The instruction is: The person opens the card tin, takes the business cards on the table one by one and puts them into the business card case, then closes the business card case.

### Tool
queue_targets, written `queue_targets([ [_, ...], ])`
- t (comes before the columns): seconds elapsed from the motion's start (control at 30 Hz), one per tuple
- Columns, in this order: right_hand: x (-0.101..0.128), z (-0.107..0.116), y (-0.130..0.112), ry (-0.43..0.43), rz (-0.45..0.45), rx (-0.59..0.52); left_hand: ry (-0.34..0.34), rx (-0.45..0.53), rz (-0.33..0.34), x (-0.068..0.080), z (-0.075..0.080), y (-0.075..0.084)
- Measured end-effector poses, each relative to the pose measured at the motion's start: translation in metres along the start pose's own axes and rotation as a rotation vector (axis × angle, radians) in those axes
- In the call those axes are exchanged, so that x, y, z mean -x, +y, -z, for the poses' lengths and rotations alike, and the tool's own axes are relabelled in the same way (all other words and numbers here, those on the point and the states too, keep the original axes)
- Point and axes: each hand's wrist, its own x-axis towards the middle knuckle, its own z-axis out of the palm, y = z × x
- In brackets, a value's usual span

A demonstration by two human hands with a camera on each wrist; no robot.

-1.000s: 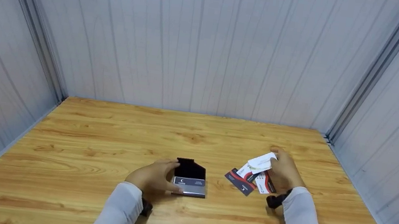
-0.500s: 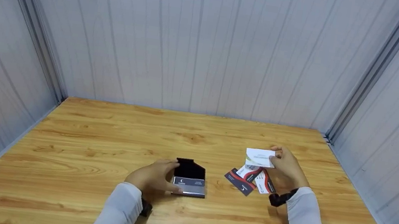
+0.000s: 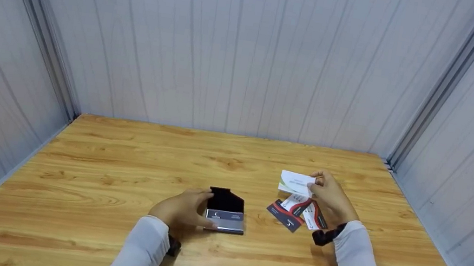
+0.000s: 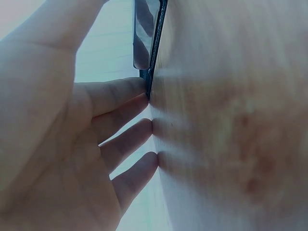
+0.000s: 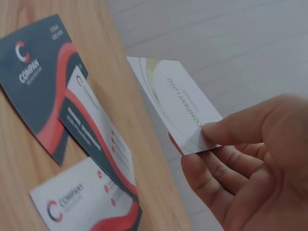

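Note:
My right hand (image 3: 332, 195) pinches a white business card (image 3: 295, 182) by one end, thumb on top and fingers beneath. In the right wrist view the card (image 5: 175, 101) shows "COMPANY LOGO" and a green curve. It is held above several red, dark and white business cards (image 3: 285, 216) that overlap on the table. At the left, my left hand (image 3: 181, 209) holds a business card holder (image 3: 224, 222) by its left side, thumb at the front edge and a finger at the raised black lid (image 3: 224, 200). A dark card shows in the holder.
The wooden table (image 3: 121, 153) meets a pale panelled wall (image 3: 238, 58) at the back, with similar walls left and right. A dark wrist strap (image 3: 328, 236) sits on my right wrist, close to the loose cards.
My right hand has lifted the white card off the loose cards, turned it level and moved it left. My left hand and the card holder stay put.

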Motion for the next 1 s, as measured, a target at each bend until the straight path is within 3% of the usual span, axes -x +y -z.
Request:
queue_targets([
  [0.13, -0.002, -0.011, -0.003, -0.019, -0.002, -0.054, -0.002, 0.000, 0.005, 0.001, 0.000, 0.000],
  [0.27, -0.003, -0.019, -0.009, -0.026, 0.011, 0.016, -0.002, 0.001, -0.006, 0.001, 0.000, 0.000],
  [0.4, 0.008, -0.028, -0.032, -0.050, 0.047, 0.073, -0.009, 0.004, -0.015, -0.001, 0.000, 0.000],
  [0.7, -0.003, -0.056, -0.023, -0.074, 0.141, 0.031, -0.007, -0.010, 0.001, -0.002, 0.000, 0.002],
  [1.0, 0.002, -0.082, -0.033, -0.157, 0.118, 0.050, 0.000, -0.002, -0.001, -0.002, 0.000, 0.001],
])
